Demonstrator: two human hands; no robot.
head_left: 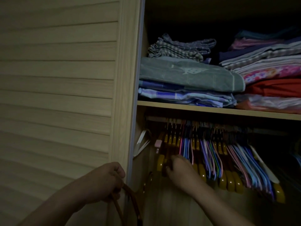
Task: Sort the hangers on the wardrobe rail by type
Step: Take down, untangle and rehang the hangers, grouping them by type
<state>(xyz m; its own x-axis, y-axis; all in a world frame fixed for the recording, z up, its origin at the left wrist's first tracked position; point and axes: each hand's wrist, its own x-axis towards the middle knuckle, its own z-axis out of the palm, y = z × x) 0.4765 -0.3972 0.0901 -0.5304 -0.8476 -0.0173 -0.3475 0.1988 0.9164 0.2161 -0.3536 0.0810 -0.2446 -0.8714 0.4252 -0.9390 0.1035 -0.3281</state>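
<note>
A dim wardrobe rail (156, 119) under a shelf carries several hangers packed together: brown wooden hangers (229, 180) mixed with thin coloured plastic hangers (211, 154) in pink, blue and purple. My right hand (180, 170) reaches in at the left end of the row, its fingers curled round the arm of a dark wooden hanger (169, 150). My left hand (105, 181) stays outside, in front of the door edge, gripping brown wooden hangers (128, 194) that hang down from it. A white hanger (141, 142) hangs at the far left.
A slatted wardrobe door (61, 88) fills the left side, its edge close to my left hand. The shelf (195, 109) above the rail holds stacks of folded cloth (187, 75). The wardrobe's right part is very dark.
</note>
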